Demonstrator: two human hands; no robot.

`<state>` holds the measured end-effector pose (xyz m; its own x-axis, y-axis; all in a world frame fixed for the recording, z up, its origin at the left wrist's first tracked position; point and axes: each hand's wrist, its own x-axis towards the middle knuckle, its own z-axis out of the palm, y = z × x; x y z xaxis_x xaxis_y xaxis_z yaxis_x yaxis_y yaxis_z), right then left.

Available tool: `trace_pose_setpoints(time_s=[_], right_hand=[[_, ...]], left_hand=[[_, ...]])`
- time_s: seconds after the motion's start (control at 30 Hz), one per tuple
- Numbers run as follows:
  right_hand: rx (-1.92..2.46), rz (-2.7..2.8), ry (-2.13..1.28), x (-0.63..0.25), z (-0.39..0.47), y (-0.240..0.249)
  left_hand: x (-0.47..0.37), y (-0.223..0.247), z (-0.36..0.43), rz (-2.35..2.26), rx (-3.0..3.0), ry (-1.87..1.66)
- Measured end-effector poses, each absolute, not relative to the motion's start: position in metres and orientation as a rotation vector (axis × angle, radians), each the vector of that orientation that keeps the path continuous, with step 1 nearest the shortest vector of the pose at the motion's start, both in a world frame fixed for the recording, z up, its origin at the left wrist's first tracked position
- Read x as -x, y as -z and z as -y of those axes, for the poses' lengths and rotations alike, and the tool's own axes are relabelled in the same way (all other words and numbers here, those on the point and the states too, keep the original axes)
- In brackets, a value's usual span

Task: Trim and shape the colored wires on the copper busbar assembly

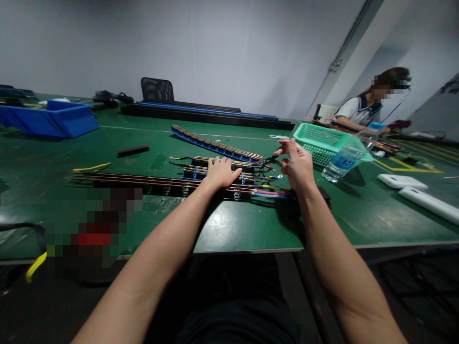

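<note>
My left hand (221,173) lies with fingers spread on a short blue-and-black rail assembly (191,170) with brass-coloured bars. Off to its right, my right hand (299,167) is raised above the table, with thumb and fingertips pinched on a dark wire (273,158) from the rails' right end. Nearer me lies a long black rail (165,184) with copper-coloured bars, and pink and light-blue wires (272,194) come out of its right end. Behind the left hand a blue rail strip (211,145) lies at a slant. A ring terminal (279,177) tips one loose wire.
A green basket (319,138) and a water bottle (342,162) stand beyond my right hand. White blocks (426,200) lie at right, a blue bin (53,119) at left. Long black profiles (215,117) line the green table's (251,234) back. A person (362,107) works at far right.
</note>
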<state>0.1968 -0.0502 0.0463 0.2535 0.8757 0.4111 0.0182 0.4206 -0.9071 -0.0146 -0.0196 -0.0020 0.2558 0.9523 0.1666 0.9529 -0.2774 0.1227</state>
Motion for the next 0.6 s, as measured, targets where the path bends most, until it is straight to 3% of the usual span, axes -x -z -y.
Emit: trace_pose_setpoints(time_s=[0.33, 0.6], right_hand=[[1.022, 1.265, -0.618, -0.201, 0.04, -0.025], [1.174, 1.82, -0.332, -0.181, 0.058, -0.015]], left_hand=[[0.014, 0.0, 0.022, 1.901, 2.495, 0.322], [0.013, -0.001, 0.024, 1.907, 2.486, 0.317]])
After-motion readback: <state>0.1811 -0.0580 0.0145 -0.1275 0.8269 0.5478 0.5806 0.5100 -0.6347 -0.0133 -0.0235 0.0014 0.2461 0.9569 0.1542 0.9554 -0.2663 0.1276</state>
